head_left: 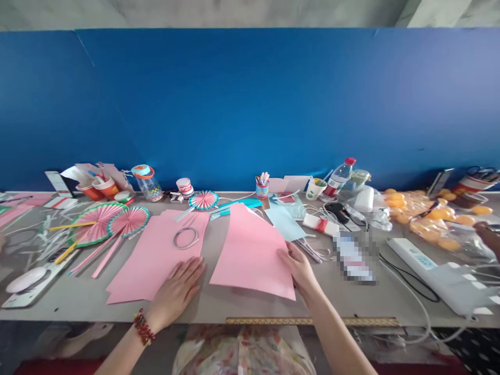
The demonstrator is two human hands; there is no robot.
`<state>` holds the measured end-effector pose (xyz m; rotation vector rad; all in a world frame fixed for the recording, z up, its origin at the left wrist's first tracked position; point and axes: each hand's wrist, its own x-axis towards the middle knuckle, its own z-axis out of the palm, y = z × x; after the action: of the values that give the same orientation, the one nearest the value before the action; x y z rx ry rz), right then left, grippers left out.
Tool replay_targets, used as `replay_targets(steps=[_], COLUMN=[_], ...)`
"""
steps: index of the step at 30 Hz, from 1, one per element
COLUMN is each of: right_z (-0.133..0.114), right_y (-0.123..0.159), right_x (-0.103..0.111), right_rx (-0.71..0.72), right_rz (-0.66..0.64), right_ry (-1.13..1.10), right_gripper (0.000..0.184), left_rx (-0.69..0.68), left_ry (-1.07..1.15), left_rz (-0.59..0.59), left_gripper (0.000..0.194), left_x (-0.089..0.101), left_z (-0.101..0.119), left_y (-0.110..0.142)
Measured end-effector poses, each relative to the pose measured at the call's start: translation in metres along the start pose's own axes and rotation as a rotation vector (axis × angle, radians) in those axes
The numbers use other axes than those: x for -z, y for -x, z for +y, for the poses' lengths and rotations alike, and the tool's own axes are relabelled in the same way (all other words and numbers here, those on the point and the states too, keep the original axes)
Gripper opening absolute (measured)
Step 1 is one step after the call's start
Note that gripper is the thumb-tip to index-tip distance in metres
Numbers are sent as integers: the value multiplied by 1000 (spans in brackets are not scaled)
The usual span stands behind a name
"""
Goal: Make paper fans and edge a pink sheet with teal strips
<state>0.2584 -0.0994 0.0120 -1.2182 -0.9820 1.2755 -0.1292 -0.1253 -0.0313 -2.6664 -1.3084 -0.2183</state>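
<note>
My left hand (177, 286) lies flat, fingers outstretched, on the lower right part of a stack of pink paper (150, 265). A roll of thin tape or a ring (186, 238) rests on that stack, just above my fingers. My right hand (299, 265) pinches the right edge of a separate pink sheet (253, 255), thumb on top and fingers beneath. This sheet is slightly bowed, its right side lifted a little off the table. A pale blue sheet (284, 223) lies behind it. Pleated pink paper fans (128, 221) lie left of the stack.
A wooden ruler (312, 321) runs along the front table edge. At the back stand a water bottle (146, 182), a pen cup (262, 186) and a red-capped bottle (339, 179). On the right are a power strip (414, 253), bagged orange balls (425, 219) and another person's hand (488, 234).
</note>
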Motion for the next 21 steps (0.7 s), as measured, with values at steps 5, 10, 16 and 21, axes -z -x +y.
replay_targets(steps=[5, 10, 16, 21], right_z=[6, 17, 18, 5], right_y=[-1, -5, 3, 15], right_x=[-10, -16, -21, -36], right_rx=[-16, -44, -147, -221], right_rz=[-52, -71, -76, -93], right_ry=[-6, 21, -74, -141], right_gripper=[56, 67, 80, 86], left_rx=[6, -105, 86, 186], left_ry=[-10, 57, 262, 252], left_rz=[6, 51, 387, 334], left_gripper=[58, 48, 20, 47], left_x=[13, 33, 41, 56], left_z=[1, 12, 16, 20], left_y=[6, 27, 81, 55])
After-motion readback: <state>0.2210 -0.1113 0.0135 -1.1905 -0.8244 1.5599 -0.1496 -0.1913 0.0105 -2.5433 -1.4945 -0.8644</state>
